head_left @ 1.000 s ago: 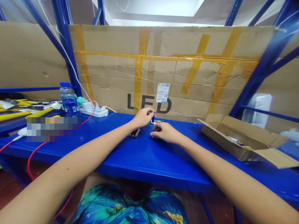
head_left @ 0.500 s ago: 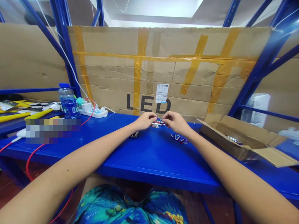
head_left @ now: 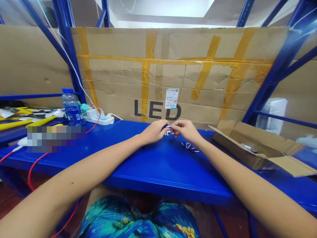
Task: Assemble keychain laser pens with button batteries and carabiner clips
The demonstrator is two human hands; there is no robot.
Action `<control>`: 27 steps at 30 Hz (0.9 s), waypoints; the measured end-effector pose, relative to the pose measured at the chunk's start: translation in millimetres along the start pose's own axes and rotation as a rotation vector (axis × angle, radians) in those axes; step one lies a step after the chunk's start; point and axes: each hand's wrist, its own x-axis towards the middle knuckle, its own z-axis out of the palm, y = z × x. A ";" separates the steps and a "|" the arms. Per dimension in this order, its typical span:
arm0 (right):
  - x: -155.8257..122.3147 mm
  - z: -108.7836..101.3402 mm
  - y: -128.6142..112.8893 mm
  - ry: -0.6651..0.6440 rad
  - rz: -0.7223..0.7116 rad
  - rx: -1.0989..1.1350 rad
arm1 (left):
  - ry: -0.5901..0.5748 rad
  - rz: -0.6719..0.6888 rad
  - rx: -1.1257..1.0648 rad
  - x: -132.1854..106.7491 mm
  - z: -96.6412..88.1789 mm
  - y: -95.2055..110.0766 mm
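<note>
My left hand [head_left: 155, 131] is closed around a small blue and silver cylinder [head_left: 167, 126], whose silver end points right. Against that end, the fingertips of my right hand [head_left: 184, 129] are pinched together. Just beneath the hands lie several small silver pieces [head_left: 166, 133] on the blue table, mostly hidden by my fingers. Several blue, white and red carabiners [head_left: 189, 147] rest in a row below my right wrist.
At the right stands an open cardboard box [head_left: 250, 145] with metal items inside. On the left are a water bottle [head_left: 71, 107], a power strip [head_left: 101, 119], red cables and yellow-handled tools [head_left: 41, 121]. A large cardboard panel [head_left: 119, 79] closes off the back of the blue table [head_left: 158, 168].
My hands have come together around the small cylinder. The left hand has turned and shifted slightly right, covering more of the small pieces and the dark items beside its wrist.
</note>
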 end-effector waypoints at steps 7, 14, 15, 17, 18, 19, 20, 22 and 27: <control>-1.8 3.1 -6.5 0.056 -0.015 -0.022 | 0.017 0.024 0.109 -0.3 -2.8 5.6; -3.7 1.0 -10.0 0.027 -0.073 -0.149 | 0.027 0.033 0.155 0.3 -1.8 0.8; -4.0 0.5 -9.7 0.024 -0.093 -0.199 | 0.027 0.030 0.154 0.4 -1.7 0.3; -4.4 -0.4 -8.7 0.045 -0.169 -0.323 | 0.024 0.023 0.155 0.8 -1.7 0.0; -4.7 -0.7 -8.2 0.065 -0.222 -0.386 | 0.020 0.018 0.158 1.0 -1.8 0.2; -5.0 -1.1 -7.8 0.085 -0.277 -0.443 | 0.017 0.013 0.161 1.2 -1.9 0.5; -5.3 -1.4 -7.4 0.105 -0.327 -0.487 | 0.017 0.007 0.165 1.4 -2.1 0.9; -5.7 -2.2 -6.6 0.137 -0.399 -0.543 | 0.024 -0.005 0.165 1.8 -2.4 1.5; -3.7 -6.1 -1.2 0.125 -0.548 -0.603 | 0.032 0.014 0.135 1.7 -2.1 2.2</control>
